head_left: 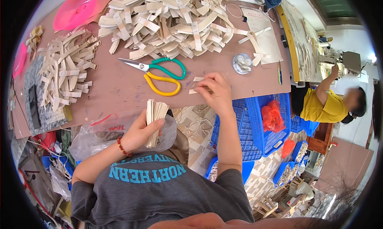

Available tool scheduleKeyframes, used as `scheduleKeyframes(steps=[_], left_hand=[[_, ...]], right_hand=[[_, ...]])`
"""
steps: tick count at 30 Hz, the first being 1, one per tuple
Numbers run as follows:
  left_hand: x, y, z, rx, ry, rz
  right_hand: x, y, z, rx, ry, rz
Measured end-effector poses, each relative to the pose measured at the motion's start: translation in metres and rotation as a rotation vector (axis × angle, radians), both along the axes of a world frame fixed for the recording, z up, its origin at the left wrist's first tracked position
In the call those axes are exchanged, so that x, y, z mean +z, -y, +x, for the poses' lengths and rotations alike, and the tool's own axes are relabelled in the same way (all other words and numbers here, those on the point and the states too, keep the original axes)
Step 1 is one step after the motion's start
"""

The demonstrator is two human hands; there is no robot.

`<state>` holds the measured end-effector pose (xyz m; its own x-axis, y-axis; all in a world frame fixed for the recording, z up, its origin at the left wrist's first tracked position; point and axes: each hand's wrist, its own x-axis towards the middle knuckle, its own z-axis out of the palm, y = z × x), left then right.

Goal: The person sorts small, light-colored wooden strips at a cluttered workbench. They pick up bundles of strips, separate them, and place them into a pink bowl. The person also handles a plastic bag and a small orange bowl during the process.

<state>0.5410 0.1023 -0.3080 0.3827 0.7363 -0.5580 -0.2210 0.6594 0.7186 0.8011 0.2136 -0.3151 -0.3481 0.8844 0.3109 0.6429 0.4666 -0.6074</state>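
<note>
My left hand (137, 134) is closed around an upright bundle of flat cream fabric strips (153, 111), just in front of the table edge. At the table's near edge, my right hand (217, 91) has its fingers bent and pinched together. Its fingertips meet a small pale tab (193, 92), and a second small tab (198, 79) lies just beyond. Whether anything sits between those fingers is hidden. Scissors (144, 67) with one green and one yellow handle lie slightly open between the hands. A large heap of cream strips (167, 29) covers the far part of the table.
Another strip pile (66, 71) lies left, near a dark phone (34, 105) and a pink basin (77, 7). A round clear container (241, 63) stands right of my right hand. Blue crates (257, 129) stand below the table's right side. A co-worker in yellow (325, 105) works farther right.
</note>
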Motion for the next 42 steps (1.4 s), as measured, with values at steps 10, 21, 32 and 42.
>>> scheduleKeyframes(steps=[10, 21, 32, 42], left_hand=[[-0.003, -0.007, 0.005, 0.1, 0.055, -0.102], [-0.004, -0.009, 0.007, 0.117, 0.041, -0.118], [-0.003, -0.012, 0.009, 0.1, 0.037, -0.114], [-0.006, -0.011, 0.005, 0.086, 0.052, -0.111]], right_hand=[[-0.016, 0.044, 0.053, -0.555, -0.456, -0.007], [-0.021, 0.044, 0.025, -0.442, -0.15, 0.037], [-0.026, 0.037, 0.022, -0.43, 0.017, 0.076], [-0.027, 0.04, 0.022, -0.499, -0.083, 0.03]])
